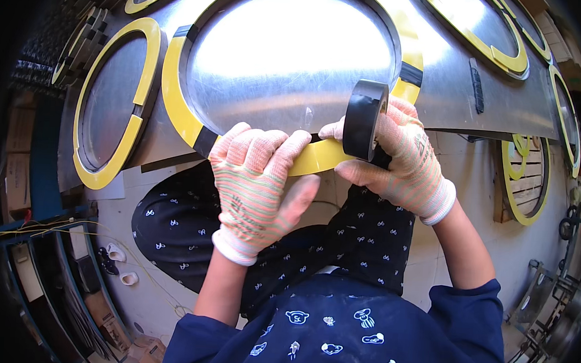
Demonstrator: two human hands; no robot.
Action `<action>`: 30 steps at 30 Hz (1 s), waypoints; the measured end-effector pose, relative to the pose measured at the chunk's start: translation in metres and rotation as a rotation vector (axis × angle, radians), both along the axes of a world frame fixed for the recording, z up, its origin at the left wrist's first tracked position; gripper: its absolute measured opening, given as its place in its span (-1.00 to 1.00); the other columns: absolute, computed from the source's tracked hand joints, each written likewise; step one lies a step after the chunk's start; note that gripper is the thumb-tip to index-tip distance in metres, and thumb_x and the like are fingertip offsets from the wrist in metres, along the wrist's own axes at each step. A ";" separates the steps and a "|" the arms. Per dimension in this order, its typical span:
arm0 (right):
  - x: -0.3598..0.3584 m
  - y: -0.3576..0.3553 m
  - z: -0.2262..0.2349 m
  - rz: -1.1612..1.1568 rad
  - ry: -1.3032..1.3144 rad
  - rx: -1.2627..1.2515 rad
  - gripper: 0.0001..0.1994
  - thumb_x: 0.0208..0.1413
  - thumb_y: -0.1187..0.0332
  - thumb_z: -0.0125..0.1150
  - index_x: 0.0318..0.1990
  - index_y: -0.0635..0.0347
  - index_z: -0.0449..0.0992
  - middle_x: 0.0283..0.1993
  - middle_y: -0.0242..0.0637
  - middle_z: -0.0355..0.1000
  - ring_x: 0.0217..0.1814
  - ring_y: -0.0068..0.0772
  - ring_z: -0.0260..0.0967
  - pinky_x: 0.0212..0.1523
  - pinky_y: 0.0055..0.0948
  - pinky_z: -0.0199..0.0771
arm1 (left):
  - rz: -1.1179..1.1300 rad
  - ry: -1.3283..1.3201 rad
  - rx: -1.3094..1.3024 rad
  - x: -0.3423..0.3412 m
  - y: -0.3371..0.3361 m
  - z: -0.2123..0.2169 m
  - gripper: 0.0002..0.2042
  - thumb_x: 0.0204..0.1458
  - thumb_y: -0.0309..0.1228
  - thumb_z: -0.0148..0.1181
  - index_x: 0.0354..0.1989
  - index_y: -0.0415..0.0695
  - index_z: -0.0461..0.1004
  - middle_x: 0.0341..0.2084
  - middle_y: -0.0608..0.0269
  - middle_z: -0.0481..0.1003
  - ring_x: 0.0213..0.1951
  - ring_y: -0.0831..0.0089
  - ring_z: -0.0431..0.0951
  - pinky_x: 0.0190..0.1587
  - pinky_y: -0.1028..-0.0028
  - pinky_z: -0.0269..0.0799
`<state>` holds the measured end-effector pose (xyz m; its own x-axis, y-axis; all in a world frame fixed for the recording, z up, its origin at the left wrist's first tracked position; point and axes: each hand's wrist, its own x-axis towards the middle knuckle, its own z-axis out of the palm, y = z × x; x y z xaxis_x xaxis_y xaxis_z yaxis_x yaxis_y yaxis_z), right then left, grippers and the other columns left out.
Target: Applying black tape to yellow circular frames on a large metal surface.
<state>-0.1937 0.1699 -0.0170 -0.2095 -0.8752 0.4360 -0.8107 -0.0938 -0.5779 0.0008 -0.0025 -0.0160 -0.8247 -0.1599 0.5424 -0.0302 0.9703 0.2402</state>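
A large yellow ring (173, 94) rests on a shiny metal table (455, 105), with short black tape bands around it in several places. At its near edge my left hand (250, 186), in a striped knit glove, has its fingers curled over the rim and its thumb lower down, toward me. My right hand (411, 159), gloved alike, grips a roll of black tape (362, 123) standing on edge just above the ring. Between the hands a bare yellow stretch of the ring shows. Whether the tape's loose end touches the ring is hidden by the roll and fingers.
Another yellow ring (86, 122) lies at the left, with more rings (511, 62) at the far right. A dark strip (476, 86) lies on the metal. A round slatted piece (526, 182) stands below the table at right. Shelving (38, 286) stands lower left, with shoes (128, 278) nearby.
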 end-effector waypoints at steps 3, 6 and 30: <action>0.000 0.000 -0.004 -0.010 0.030 -0.028 -0.57 -0.09 0.15 0.55 -0.09 0.09 0.56 -0.16 -0.27 0.55 -0.05 -0.03 0.51 0.12 -0.11 0.40 | 0.001 0.063 0.004 -0.002 0.003 -0.009 -0.56 -0.02 -0.06 0.37 0.01 0.02 0.60 -0.17 0.34 0.49 -0.06 0.25 0.48 0.14 0.09 0.25; 0.004 -0.006 -0.002 -0.014 0.044 -0.063 -0.56 -0.11 0.19 0.55 -0.10 0.11 0.53 -0.18 -0.24 0.52 -0.04 0.00 0.50 0.12 -0.10 0.40 | 0.025 0.037 0.020 -0.003 0.007 -0.009 -0.50 -0.07 -0.02 0.41 0.03 0.02 0.59 -0.16 0.34 0.50 -0.05 0.24 0.48 0.15 0.09 0.25; 0.063 0.043 0.089 0.149 0.209 -0.020 -0.55 -0.23 0.00 0.51 -0.16 -0.07 0.58 -0.14 -0.45 0.58 0.01 -0.24 0.51 0.18 -0.07 0.48 | -0.460 0.319 0.417 0.027 0.026 0.086 -0.68 -0.29 -0.24 0.53 -0.31 0.03 0.60 -0.32 0.27 0.60 -0.20 0.24 0.62 0.35 -0.08 0.35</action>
